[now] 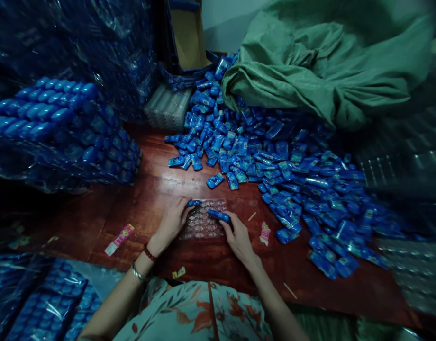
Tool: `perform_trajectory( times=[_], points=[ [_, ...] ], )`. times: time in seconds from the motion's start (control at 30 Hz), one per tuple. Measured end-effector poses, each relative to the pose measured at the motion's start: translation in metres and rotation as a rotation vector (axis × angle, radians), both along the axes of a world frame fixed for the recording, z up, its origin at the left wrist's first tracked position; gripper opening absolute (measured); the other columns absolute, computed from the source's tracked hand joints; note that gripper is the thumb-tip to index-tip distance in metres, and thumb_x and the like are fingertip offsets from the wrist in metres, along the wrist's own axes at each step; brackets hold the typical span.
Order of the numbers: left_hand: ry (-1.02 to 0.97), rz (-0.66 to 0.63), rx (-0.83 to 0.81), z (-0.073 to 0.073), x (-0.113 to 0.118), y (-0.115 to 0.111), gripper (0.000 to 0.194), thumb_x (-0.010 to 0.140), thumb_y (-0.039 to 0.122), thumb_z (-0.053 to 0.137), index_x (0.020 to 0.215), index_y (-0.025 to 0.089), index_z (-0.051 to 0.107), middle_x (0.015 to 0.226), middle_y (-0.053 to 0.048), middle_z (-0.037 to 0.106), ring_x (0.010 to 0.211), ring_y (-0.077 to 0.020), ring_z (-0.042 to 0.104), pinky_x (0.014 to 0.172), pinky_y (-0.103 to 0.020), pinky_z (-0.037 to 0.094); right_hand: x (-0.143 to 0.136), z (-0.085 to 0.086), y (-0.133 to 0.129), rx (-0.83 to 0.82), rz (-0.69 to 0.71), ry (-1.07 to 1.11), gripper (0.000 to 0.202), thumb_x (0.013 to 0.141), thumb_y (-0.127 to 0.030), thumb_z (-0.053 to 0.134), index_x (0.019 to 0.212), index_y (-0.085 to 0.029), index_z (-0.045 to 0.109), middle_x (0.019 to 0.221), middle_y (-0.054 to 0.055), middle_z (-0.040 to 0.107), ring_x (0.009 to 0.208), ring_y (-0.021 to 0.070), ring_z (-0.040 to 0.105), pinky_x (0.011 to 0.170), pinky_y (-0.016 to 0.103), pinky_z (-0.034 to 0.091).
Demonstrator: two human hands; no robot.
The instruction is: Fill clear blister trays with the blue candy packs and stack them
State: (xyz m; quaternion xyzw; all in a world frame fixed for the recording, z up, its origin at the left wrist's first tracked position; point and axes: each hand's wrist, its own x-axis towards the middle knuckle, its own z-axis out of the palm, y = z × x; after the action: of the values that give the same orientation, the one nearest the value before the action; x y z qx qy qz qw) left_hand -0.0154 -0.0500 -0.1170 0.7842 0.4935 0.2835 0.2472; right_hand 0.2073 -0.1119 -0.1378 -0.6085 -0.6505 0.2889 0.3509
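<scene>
A clear plastic tray (pixel 204 227) with rows of moulded pockets lies flat on the dark red table in front of me. My left hand (pixel 173 218), with beads and a bangle at the wrist, pinches a small blue packet (pixel 194 203) at the tray's far left corner. In my right hand (pixel 237 237) is another blue packet (pixel 218 216), held above the tray's right side. Whether either packet touches the tray I cannot tell. Beyond the tray, a large heap of similar blue packets (pixel 242 147) spreads across the table.
A green sack (pixel 310 71) slumps over the heap. Stacked blue packs (pixel 61 132) stand at left, and clear trays (pixel 168 106) are piled behind. Pink wrappers (pixel 119 239) and thin sticks (pixel 252 216) lie about the table (pixel 150 161). More clear trays (pixel 410 270) are at right.
</scene>
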Motion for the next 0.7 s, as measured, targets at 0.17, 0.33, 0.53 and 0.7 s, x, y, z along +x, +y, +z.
perform_trajectory(
  times=[0.17,0.33,0.53,0.7],
  points=[
    [0.256,-0.06,0.087,-0.002,0.007,-0.001,0.026,0.09,0.009,0.038,0.111,0.015,0.052,0.096,-0.009,0.057,0.089,-0.0209,0.052,0.077,-0.035,0.049,-0.012,-0.017,-0.011,0.128,0.032,-0.302,0.024,0.093,-0.02,0.04,0.112,-0.016,0.055,0.098,0.009,0.065,0.089,0.022,0.056,0.08,0.035,0.042],
    [0.484,-0.241,0.049,0.016,0.008,0.009,0.03,0.084,0.0,0.038,0.105,0.015,0.053,0.099,-0.009,0.056,0.094,-0.0218,0.051,0.081,-0.037,0.048,-0.016,-0.015,-0.012,0.13,0.04,-0.384,0.027,0.093,-0.018,0.038,0.113,-0.016,0.055,0.096,0.01,0.065,0.086,0.0223,0.055,0.077,0.035,0.041],
    [0.665,-0.353,-0.037,0.037,0.022,0.021,0.027,0.08,-0.002,0.04,0.098,0.013,0.054,0.102,-0.012,0.056,0.095,-0.0235,0.052,0.079,-0.036,0.048,-0.024,-0.013,-0.016,0.108,0.019,-0.38,0.027,0.094,-0.02,0.038,0.114,-0.016,0.055,0.093,0.01,0.065,0.084,0.0224,0.056,0.075,0.035,0.043],
    [0.673,-0.361,0.008,0.034,0.023,0.025,0.032,0.079,-0.005,0.036,0.096,0.013,0.056,0.099,-0.012,0.057,0.091,-0.0242,0.052,0.077,-0.037,0.048,-0.021,-0.005,-0.015,0.072,-0.044,-0.182,0.027,0.094,-0.025,0.04,0.117,-0.017,0.053,0.102,0.01,0.065,0.091,0.0213,0.06,0.079,0.034,0.047]
  ],
)
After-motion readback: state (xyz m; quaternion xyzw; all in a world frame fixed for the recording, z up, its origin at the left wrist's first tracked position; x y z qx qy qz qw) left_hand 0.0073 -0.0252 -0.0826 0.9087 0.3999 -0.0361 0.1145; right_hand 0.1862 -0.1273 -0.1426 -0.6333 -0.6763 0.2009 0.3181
